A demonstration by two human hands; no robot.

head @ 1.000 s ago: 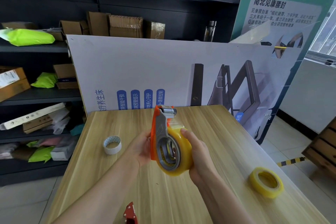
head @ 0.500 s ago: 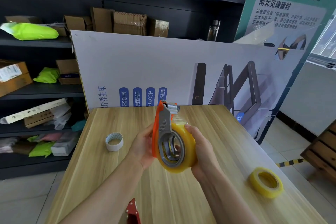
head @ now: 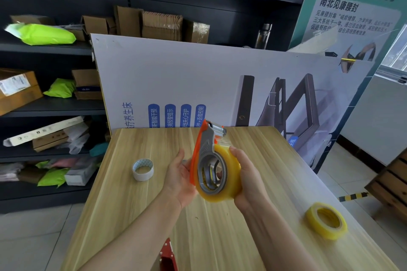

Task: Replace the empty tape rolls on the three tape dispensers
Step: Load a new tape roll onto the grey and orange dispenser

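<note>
I hold an orange and grey tape dispenser (head: pixel 206 149) upright above the wooden table (head: pixel 136 204), its metal roller end pointing up. A full yellow tape roll (head: pixel 230 182) sits on its hub. My left hand (head: pixel 179 177) grips the dispenser's orange side from the left. My right hand (head: pixel 247 177) wraps around the tape roll from the right, thumb on its upper edge. A second yellow tape roll (head: pixel 327 223) lies flat at the table's right edge. An empty white tape core (head: pixel 142 169) lies on the table to the left.
A red dispenser part (head: pixel 167 254) pokes in at the table's near edge. A large white printed board (head: pixel 198 81) leans behind the table. Dark shelves (head: pixel 44 108) with boxes and green bags stand at the left. A wooden crate (head: pixel 392 185) sits on the floor, right.
Both hands keep their grip. The dispenser with its roll has tilted slightly and sits a little more to the right in view; my head has shifted too.
</note>
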